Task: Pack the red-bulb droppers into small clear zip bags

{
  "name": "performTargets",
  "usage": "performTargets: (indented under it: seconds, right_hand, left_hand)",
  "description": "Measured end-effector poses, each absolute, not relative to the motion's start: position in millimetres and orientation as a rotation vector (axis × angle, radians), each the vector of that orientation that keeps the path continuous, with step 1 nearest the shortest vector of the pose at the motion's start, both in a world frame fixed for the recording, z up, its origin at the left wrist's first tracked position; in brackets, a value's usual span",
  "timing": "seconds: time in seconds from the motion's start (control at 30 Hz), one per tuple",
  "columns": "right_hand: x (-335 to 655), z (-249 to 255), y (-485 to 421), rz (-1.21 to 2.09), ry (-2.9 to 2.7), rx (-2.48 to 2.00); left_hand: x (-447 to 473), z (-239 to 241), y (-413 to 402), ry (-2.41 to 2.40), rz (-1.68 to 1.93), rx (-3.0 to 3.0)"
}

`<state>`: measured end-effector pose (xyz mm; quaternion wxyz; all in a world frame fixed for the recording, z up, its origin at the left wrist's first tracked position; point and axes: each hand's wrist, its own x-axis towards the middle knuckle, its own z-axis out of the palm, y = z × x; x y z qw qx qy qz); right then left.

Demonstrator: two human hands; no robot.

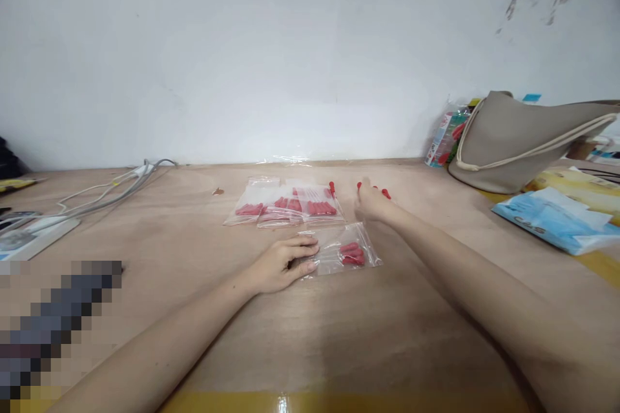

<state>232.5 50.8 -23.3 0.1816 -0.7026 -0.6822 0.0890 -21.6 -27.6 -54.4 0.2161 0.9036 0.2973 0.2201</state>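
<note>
My left hand [285, 262] lies at the left end of a clear plastic bag [334, 264], its fingers and thumb holding that edge on the table. Inside this bag, toward its right end, is a small cluster of red, elongated pieces [352, 254]. Beyond it, my right hand [372, 201] is down among a few loose red pieces [385, 193]; its fingertips are blurred and partly hidden. Several more clear bags [278, 213] with red pieces lie overlapping behind my left hand. One loose red piece [332, 188] is at their right edge.
A grey bag [523, 135] with cream cord stands at the right, beside a clear plastic package [445, 135] and a blue tissue pack [547, 219]. At the left are cables [121, 190] and a white power strip [43, 239]. A white wall backs the wooden table [271, 348].
</note>
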Motion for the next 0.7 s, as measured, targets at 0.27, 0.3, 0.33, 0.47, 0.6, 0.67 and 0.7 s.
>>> performTargets:
  seconds: [0.27,0.3,0.33,0.47,0.6,0.67,0.7]
  right_hand:
    - [274,-43,-2,0.978,-1.257,-1.373]
    - [273,-49,-4,0.998,-1.177,-1.328]
    - [272,-55,-4,1.013,-1.113,-1.293]
    - [258,-66,-7,1.076,-0.973,-1.187]
    - [248,-68,-16,1.18,-0.925,-1.089]
    - [248,-70,-20,1.243,-0.939,-1.071]
    - [250,-70,-21,1.26,-0.958,-1.082]
  left_hand:
    - [-21,-57,-27,0.863,0.616,2.519]
    - [-20,-57,-27,0.863,0.614,2.523]
    - [-20,-57,-27,0.862,0.612,2.527]
    - [-19,-54,-28,0.87,0.6,2.547]
    - [-19,-50,-31,0.899,0.589,2.558]
    - [-19,-49,-32,0.915,0.594,2.557]
    - [-19,-49,-32,0.92,0.593,2.558]
